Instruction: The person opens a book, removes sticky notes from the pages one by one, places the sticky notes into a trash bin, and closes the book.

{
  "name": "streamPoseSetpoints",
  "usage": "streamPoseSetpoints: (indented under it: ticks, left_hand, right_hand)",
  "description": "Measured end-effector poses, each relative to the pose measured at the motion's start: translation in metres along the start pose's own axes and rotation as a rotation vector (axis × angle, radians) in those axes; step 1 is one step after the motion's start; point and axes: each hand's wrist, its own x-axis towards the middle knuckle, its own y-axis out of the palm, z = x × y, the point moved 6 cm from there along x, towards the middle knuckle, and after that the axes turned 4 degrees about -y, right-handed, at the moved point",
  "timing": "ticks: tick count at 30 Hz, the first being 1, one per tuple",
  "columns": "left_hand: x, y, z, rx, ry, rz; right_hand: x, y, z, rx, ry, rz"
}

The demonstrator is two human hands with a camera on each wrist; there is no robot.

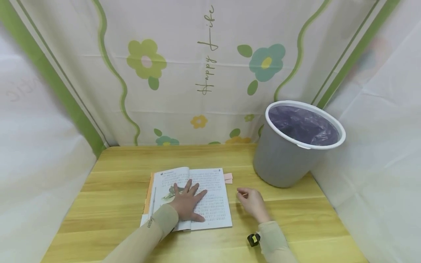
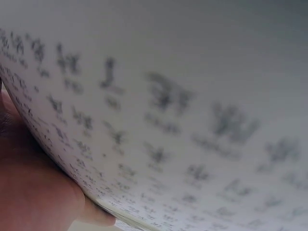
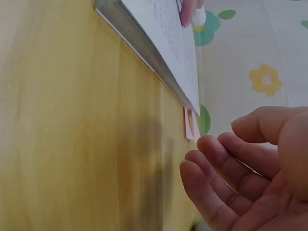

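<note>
An open book (image 1: 212,204) with printed text and a small green drawing lies on the wooden table. My left hand (image 1: 186,204) is spread over its inner pages, fingers apart and straight. In the left wrist view a curved printed page (image 2: 159,139) fills most of the picture beside that hand (image 2: 38,192). Pink paper strips (image 1: 228,178) stick out from the book's right edge. To the right of the book, my right hand (image 1: 252,202) is over the table, its fingers (image 3: 216,159) loosely bent with nothing between them in the right wrist view.
A grey trash bin (image 1: 283,160) with a white rim and purple liner stands at the table's back right. A small black object with a yellow mark (image 1: 253,239) is by the right wrist. Flowered curtain cloth (image 1: 204,120) rises behind the table, with white cloth at both sides.
</note>
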Motion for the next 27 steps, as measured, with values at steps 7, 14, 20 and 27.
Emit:
streamPoseSetpoints:
  ticks: [7,14,20,27]
  left_hand:
    - [0.002,-0.007,-0.009,-0.018,0.010,0.000]
    - [0.002,-0.009,-0.013,-0.045,0.021,-0.019]
    - [-0.002,-0.005,-0.006,-0.054,0.010,-0.031]
    - [-0.004,-0.008,-0.001,-0.078,0.015,-0.054]
  right_hand:
    - [0.002,0.011,-0.007,0.013,0.039,0.045]
    - [0.003,0.026,-0.002,-0.083,-0.027,0.059]
    - [0.002,0.042,0.005,-0.055,0.000,0.052]
    - [0.004,0.047,0.015,0.032,0.048,-0.013]
